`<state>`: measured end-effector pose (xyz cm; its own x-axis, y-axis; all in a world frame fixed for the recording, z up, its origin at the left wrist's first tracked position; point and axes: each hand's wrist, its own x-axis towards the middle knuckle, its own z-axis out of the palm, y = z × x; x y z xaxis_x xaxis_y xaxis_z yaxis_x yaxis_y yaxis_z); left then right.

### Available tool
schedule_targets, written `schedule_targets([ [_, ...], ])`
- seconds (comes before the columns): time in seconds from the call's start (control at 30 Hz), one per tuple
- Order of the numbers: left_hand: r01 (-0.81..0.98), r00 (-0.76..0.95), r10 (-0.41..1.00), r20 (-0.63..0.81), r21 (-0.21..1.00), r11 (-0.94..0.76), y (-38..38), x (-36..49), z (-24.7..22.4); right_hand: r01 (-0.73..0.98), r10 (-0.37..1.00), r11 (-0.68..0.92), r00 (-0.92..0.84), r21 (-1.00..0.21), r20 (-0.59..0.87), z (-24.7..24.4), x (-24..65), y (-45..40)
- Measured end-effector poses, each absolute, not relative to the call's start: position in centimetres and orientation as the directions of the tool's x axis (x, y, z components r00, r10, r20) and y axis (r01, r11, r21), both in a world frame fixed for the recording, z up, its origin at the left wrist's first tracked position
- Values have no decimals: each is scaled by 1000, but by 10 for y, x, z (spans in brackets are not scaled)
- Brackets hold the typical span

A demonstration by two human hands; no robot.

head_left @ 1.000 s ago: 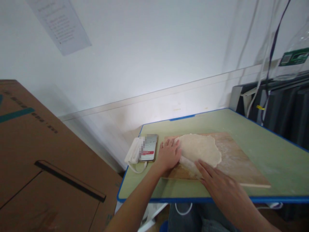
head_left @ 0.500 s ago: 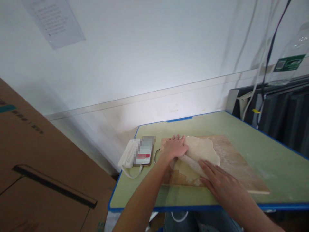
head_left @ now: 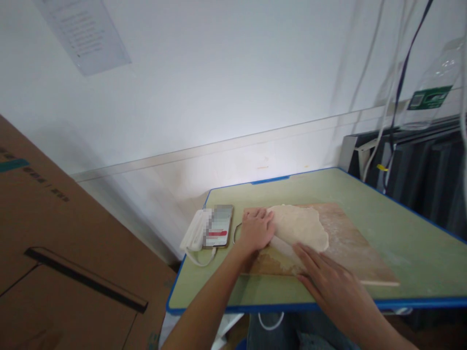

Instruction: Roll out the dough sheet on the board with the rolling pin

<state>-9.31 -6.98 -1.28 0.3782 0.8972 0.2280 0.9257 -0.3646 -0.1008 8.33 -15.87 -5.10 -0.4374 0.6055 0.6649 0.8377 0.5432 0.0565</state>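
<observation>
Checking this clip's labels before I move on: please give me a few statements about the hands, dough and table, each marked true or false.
1. Both hands rest on a rolling pin at the dough. True.
2. The dough lies on the bare table. False: it lies on a wooden board.
3. A phone lies beyond the left hand, off the board. True.
4. The right hand holds a knife. False: it lies flat, palm down.

Soft matt dough (head_left: 299,224), floury wooden board (head_left: 350,243), smooth green tabletop (head_left: 408,233), brown cardboard box (head_left: 54,253)
</observation>
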Motion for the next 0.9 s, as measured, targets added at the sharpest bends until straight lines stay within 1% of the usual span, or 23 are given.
schedule_targets([
  [0.3, 955, 289, 946, 145, 33, -296, -108, -117, -14, 800, 555, 591, -494, 101, 669, -52, 76, -171],
  [0.4, 961, 264, 955, 135, 51, -273, -118, -121, -15, 783, 526, 610, -516, 123, 676, -52, 75, -174],
  [0.53, 965, 257, 956, 139, 15, -261, -116, -120, -15, 788, 536, 604, -511, 117, 672, -55, 75, -172],
  [0.67, 958, 285, 950, 124, -21, -285, -103, -113, -13, 790, 545, 605, -502, 100, 671, -60, 78, -167],
  [0.8, 955, 296, 946, 135, -63, -290, -90, -104, -11, 783, 563, 620, -488, 49, 667, -62, 82, -163],
  [0.9, 949, 313, 938, 147, -99, -301, -80, -97, -10, 775, 596, 632, -469, -20, 652, -64, 85, -161],
])
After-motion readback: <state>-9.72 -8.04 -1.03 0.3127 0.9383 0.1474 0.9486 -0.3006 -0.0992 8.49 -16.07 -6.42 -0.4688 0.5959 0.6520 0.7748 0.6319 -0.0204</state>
